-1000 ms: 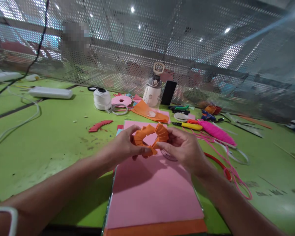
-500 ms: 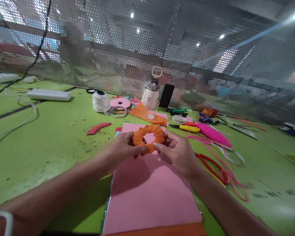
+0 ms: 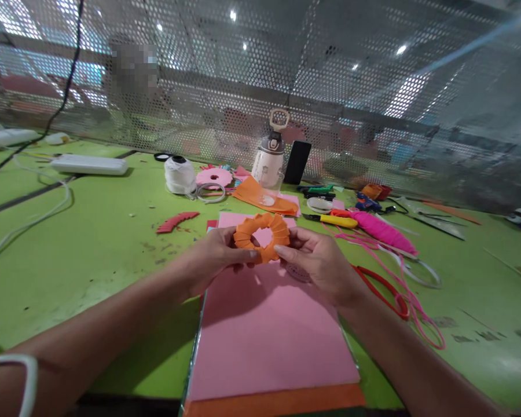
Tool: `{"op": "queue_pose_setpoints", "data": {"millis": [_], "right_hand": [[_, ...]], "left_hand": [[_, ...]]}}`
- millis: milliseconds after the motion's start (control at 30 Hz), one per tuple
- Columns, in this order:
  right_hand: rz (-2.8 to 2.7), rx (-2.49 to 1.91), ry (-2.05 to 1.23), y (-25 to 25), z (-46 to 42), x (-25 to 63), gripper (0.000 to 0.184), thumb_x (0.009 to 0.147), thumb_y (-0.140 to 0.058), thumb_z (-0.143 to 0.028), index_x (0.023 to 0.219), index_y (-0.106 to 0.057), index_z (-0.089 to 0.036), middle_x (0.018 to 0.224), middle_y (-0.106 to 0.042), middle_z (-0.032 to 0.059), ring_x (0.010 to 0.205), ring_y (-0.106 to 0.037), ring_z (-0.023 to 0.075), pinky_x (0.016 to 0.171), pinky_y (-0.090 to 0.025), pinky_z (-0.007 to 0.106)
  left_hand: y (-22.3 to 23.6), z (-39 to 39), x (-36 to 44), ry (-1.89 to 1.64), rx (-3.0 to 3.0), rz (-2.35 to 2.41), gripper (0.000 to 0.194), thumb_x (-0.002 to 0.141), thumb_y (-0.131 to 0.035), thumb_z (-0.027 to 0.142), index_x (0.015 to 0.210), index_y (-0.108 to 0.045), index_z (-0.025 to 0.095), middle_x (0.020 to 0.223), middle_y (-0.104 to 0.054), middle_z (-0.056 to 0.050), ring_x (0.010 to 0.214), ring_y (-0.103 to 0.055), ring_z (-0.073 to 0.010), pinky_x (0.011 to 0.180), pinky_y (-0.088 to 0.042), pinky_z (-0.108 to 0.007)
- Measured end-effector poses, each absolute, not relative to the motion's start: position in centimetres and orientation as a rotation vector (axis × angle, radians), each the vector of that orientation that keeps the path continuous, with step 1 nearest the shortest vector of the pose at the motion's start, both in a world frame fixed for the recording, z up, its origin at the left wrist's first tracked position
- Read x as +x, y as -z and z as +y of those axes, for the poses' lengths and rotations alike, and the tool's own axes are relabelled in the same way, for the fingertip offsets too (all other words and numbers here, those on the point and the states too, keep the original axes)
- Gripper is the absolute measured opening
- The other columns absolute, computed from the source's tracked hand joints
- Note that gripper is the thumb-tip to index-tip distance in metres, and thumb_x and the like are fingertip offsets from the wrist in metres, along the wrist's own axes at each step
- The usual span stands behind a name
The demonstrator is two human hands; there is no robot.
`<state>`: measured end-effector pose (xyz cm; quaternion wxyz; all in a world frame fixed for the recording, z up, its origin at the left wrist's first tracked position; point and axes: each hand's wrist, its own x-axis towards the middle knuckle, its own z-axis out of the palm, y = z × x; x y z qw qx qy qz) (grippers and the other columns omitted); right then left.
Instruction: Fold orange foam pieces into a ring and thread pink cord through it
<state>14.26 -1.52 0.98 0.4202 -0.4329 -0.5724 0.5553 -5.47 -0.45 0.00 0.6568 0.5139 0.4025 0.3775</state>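
Between my hands I hold an orange ring of overlapping folded pieces (image 3: 279, 230), with an open hole at its centre. My left hand (image 3: 219, 255) grips its left side, thumb on the near face and the other fingers partly hidden behind. On the right, my right hand (image 3: 319, 258) pinches the lower right rim between thumb and fingers. The ring is raised above a pink sheet (image 3: 269, 336), whose near end shows an orange strip (image 3: 278, 399) beneath it. Part of a round item with a marked edge (image 3: 298, 272) shows below my right hand.
Left of the sheet lies a red folded strip (image 3: 176, 222). Behind stand a white thread spool (image 3: 180, 175), a pink scalloped disc (image 3: 215, 176), a bottle (image 3: 269, 162) and a dark phone (image 3: 297, 162). To the right are a yellow-handled cutter (image 3: 338, 221), pink yarn (image 3: 384, 233) and red-handled scissors (image 3: 384, 289).
The view has shifted slightly, so the table items sit a little further right. Both hands keep hold of the orange ring, with little change in grip.
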Motion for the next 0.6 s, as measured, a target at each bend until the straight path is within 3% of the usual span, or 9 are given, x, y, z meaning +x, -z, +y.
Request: {"op": "queue_pose_setpoints", "data": {"millis": [133,233,400,600], "right_hand": [[-1.467,-1.093,-1.358,-1.02,-1.69,14.09,0.026,0.077,-0.072,-0.029,0.097,-0.065,-0.014,0.071,-0.062,-0.0009,0.044,-0.040,0.0023,0.039,-0.030,0.017],[-1.441,-1.102,-1.351,-1.14,-1.87,14.03,0.028,0.077,-0.071,-0.031,0.098,-0.063,-0.015,0.065,-0.059,-0.0036,0.041,-0.038,0.0026,0.040,-0.034,0.018],[-1.433,-1.103,-1.313,-1.60,-2.07,14.18,0.030,0.078,-0.072,-0.034,0.099,-0.061,-0.016,0.075,-0.066,0.0020,0.058,-0.058,0.0109,0.052,-0.049,0.024],[-1.501,-1.086,-1.266,-1.84,-2.07,14.34,0.029,0.079,-0.072,-0.032,0.101,-0.062,-0.015,0.080,-0.070,0.0042,0.066,-0.065,0.0122,0.055,-0.050,0.021]], "left_hand": [[-0.09,-0.46,-5.51,-0.850,1.163,0.912,0.026,0.067,-0.079,0.023,0.084,-0.063,0.012,0.068,-0.064,0.001,0.054,-0.050,-0.0057,0.050,-0.038,-0.019],[-0.29,-0.48,-5.51,-0.860,1.166,0.919,0.024,0.066,-0.080,0.023,0.080,-0.063,0.012,0.067,-0.064,0.001,0.054,-0.051,-0.0058,0.049,-0.037,-0.018],[-0.45,-0.42,-5.55,-0.862,1.152,0.913,0.024,0.065,-0.081,0.021,0.078,-0.064,0.012,0.069,-0.067,-0.001,0.053,-0.054,-0.0054,0.048,-0.039,-0.017],[-0.50,-0.47,-5.71,-0.817,1.115,0.750,0.028,0.071,-0.078,0.020,0.096,-0.066,0.014,0.088,-0.073,-0.007,0.076,-0.069,-0.0159,0.059,-0.051,-0.022]]}}
